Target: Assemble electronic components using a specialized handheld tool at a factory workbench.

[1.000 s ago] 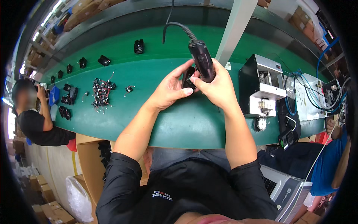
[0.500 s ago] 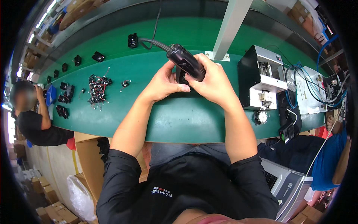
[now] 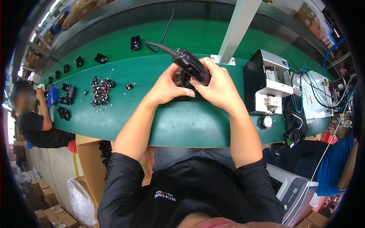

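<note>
Over the middle of the bench, my right hand is wrapped round a black corded electric screwdriver. It lies tilted, its cord end pointing up and to the left; its tip is hidden. My left hand grips a small black plastic housing from the left side, directly beneath the tool. The fingers of both hands nearly meet around this housing, and much of it is covered. To the left lies a pile of small wired parts with red and black leads, with one wired piece apart from it.
Several black housings stand along the bench's back and left. A grey post rises behind my right hand. Right of it stand a black-and-white bench machine and coiled tubes. Other people sit at left and right.
The screwdriver and both hands have shifted very slightly within the view, along with the bench. The grips look the same.
</note>
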